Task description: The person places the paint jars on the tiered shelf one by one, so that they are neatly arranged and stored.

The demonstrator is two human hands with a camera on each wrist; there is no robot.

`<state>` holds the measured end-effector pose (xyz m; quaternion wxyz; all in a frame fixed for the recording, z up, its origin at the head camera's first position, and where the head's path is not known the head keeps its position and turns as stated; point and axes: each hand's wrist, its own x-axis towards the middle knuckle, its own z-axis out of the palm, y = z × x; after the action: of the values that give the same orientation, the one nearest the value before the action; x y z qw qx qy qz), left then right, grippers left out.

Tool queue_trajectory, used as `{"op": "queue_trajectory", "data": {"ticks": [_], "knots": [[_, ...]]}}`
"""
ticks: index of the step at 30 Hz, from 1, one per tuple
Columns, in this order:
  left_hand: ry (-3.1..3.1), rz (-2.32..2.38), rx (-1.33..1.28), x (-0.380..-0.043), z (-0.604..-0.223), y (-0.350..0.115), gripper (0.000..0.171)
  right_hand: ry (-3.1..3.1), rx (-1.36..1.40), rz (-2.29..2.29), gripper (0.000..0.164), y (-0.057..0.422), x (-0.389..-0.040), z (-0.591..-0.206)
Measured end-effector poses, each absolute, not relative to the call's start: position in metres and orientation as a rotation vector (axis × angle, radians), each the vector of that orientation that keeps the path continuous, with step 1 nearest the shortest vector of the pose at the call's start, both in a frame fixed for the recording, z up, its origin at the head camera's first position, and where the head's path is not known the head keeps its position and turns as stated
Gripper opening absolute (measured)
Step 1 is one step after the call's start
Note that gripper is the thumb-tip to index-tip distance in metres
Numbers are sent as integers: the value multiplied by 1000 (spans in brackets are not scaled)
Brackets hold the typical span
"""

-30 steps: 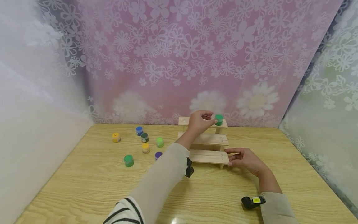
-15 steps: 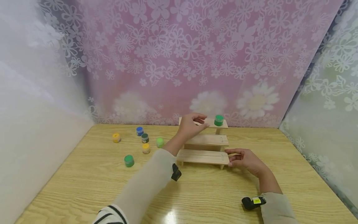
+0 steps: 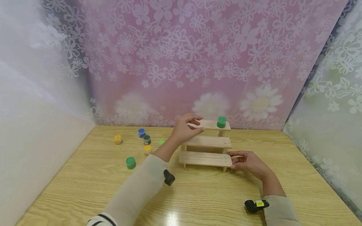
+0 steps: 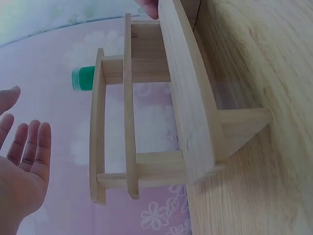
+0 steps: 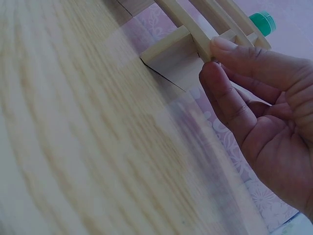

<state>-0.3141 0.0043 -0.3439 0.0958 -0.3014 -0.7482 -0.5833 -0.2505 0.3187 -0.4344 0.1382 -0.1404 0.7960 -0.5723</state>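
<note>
A three-tier wooden display stand [image 3: 205,159] stands on the table. A small green-lidded paint jar [image 3: 222,122] sits at the right end of its top tier. My left hand [image 3: 183,131] hovers at the stand's upper left, fingers spread and nothing in them; the left wrist view shows its palm apart from the jar. With thumb and fingers, my right hand [image 3: 250,163] pinches the right end of the bottom tier, as the right wrist view shows close up.
Left on the wooden table [image 3: 85,194] are several more paint jars: green [image 3: 130,163], yellow [image 3: 148,150], orange-yellow [image 3: 118,139], blue [image 3: 141,133], dark green [image 3: 146,139] and light green [image 3: 161,142], the last partly behind the left arm. A floral curtain [image 3: 169,62] hangs behind.
My left hand has let go of the green-lidded jar on the top tier and drawn back to the left. The right hand has stayed at the bottom tier's end.
</note>
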Motion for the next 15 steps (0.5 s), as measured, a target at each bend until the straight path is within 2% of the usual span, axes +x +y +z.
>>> {"op": "queue_trajectory", "data": {"ticks": [15], "knots": [[-2146, -1735, -1045, -298, -350, -29, 34, 2291, -402, -1667, 65, 318, -251, -434]]}}
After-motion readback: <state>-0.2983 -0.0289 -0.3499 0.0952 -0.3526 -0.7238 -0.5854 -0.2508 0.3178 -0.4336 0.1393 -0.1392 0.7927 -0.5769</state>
